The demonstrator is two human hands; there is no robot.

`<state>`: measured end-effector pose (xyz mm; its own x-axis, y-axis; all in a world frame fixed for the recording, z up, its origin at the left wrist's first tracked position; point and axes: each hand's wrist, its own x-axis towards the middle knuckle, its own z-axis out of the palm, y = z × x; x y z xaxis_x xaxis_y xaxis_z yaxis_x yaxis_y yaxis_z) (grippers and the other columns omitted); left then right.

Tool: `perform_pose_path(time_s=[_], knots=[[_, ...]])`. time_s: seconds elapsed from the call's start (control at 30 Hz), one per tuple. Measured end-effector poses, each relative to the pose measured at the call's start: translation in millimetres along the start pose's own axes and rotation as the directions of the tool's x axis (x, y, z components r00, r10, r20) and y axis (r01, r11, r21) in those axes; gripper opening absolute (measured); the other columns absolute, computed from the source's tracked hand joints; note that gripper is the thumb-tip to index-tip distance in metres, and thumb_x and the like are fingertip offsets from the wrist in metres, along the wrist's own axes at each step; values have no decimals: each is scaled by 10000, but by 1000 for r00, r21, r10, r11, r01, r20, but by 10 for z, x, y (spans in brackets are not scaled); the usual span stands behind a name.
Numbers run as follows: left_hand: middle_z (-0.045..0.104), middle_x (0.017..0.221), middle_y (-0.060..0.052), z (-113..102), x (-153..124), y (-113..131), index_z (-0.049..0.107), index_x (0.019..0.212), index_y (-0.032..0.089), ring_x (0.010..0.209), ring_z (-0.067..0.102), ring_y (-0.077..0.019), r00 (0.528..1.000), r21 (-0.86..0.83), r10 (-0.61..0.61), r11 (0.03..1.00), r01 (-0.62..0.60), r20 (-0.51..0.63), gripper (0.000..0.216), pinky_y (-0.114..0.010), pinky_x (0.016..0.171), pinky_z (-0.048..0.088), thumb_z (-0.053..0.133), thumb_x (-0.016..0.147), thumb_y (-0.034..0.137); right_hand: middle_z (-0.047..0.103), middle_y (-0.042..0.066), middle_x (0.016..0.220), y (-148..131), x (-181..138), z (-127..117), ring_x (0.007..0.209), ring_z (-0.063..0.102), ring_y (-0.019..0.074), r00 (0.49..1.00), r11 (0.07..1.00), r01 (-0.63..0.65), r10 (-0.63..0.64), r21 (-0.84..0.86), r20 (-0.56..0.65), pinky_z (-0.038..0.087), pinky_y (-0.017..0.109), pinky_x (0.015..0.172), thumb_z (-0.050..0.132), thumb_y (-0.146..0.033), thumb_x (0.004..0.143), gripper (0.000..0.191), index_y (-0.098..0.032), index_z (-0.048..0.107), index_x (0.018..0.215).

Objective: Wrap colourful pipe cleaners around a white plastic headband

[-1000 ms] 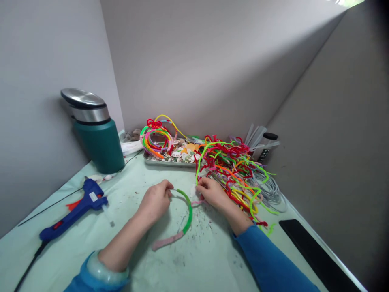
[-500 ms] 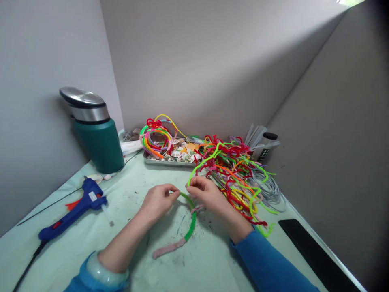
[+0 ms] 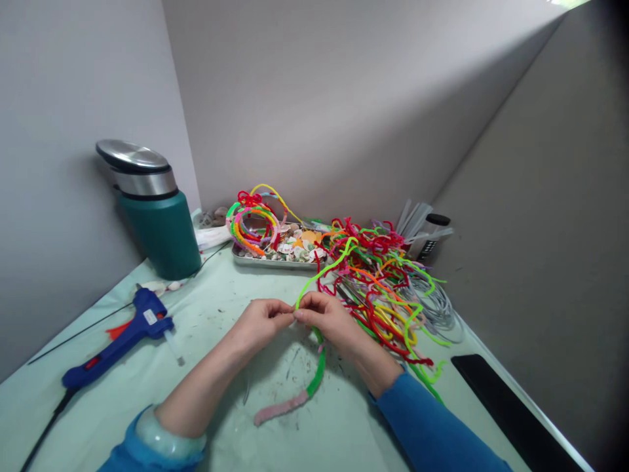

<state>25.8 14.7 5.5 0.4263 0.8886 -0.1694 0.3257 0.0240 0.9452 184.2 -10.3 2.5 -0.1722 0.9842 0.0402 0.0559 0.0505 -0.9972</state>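
Note:
My left hand (image 3: 263, 322) pinches the upper end of a curved band wrapped in green and pink pipe cleaner (image 3: 317, 377). That band hangs below the fingers and bends down to a pink end at the lower left. In my right hand (image 3: 330, 321), closed at thumb and forefinger, is a lime-green pipe cleaner (image 3: 322, 269), its free length arching up toward the back right. The fingertips of both hands meet, so the joint between lime strand and band is mostly hidden.
A pile of coloured pipe cleaners (image 3: 373, 255) lies right of my hands, beside coiled grey wire (image 3: 437, 301). Behind is a metal tray (image 3: 275, 263) of small pieces with wrapped rings (image 3: 253, 229). A blue glue gun (image 3: 120, 341) and green bottle (image 3: 160, 229) stand left; a black strip (image 3: 511, 406) lies right.
My right hand has moved left and slightly down with the lime-green pipe cleaner, bringing its fingertips against my left hand's. The wrapped band has shifted a little to the right and down.

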Motion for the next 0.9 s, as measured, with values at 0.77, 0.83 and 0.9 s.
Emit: perform_pose_path(time_s=[0.77,0.83,0.9], knots=[[467,498,60,-18,-23,-18,675,860,134,425,295,-55,997,31,-43,999,41,68,352,-199,455,272,611,625,388,435,-39,593,-74,-19,-27,561,391,91,985,903,129,-164,-409,-50,292,201,498,510,-283,790,184,-163,485,653],[474,498,49,-13,-10,-34,678,795,121,443,321,-64,998,47,-30,999,27,60,339,-202,465,278,605,626,406,425,-41,585,-66,-13,-25,557,384,90,985,902,130,-165,-412,-50,286,200,492,513,-287,788,190,-164,481,647],[488,513,35,-9,6,-51,671,747,111,474,354,-77,999,70,-12,997,9,53,331,-205,476,284,598,630,412,419,-42,583,-59,-7,-23,555,379,90,985,903,130,-165,-410,-51,284,200,490,517,-293,787,194,-165,478,646]])
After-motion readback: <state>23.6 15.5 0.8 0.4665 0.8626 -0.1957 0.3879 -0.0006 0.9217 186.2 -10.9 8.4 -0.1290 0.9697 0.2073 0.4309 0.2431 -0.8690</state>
